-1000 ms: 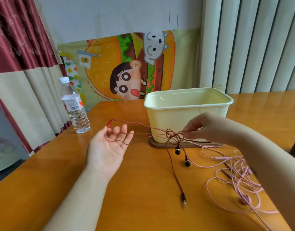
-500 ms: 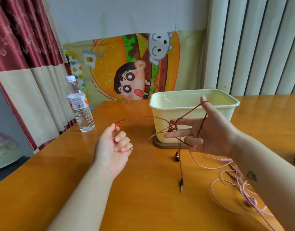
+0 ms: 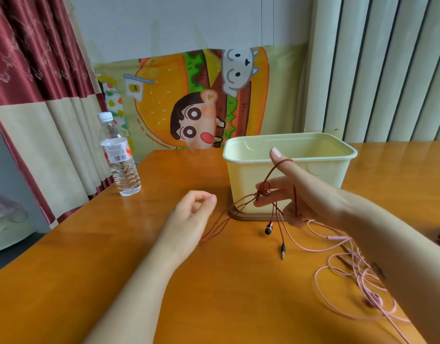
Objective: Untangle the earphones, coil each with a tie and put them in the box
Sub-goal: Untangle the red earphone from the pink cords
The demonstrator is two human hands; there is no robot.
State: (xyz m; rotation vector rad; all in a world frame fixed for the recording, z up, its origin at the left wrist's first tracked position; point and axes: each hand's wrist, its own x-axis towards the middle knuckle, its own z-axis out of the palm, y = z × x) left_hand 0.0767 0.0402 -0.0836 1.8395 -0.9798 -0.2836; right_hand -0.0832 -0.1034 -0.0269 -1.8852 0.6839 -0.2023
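Observation:
My right hand (image 3: 310, 194) is spread in front of the cream box (image 3: 238, 155). The red earphones (image 3: 276, 167) loop over its thumb, and their knot sits pinched between two fingertips. A black earbud (image 3: 269, 229) and the jack plug (image 3: 283, 252) dangle below it. A slack red loop runs down to the heel of my left hand (image 3: 191, 217). That hand is loosely curled and blurred, so whether it holds the cord is unclear. The pink earphones (image 3: 338, 266) lie tangled on the table under my right forearm.
The box stands on a brown board (image 3: 248, 217) on the orange wooden table (image 3: 214, 294). A water bottle (image 3: 119, 160) stands at the left table edge beside the curtains. A cartoon poster hangs behind the table.
My left hand has moved right and curled, and the red cord, taut before, now sags to the table. My right hand keeps its spread pose with the cord on the thumb.

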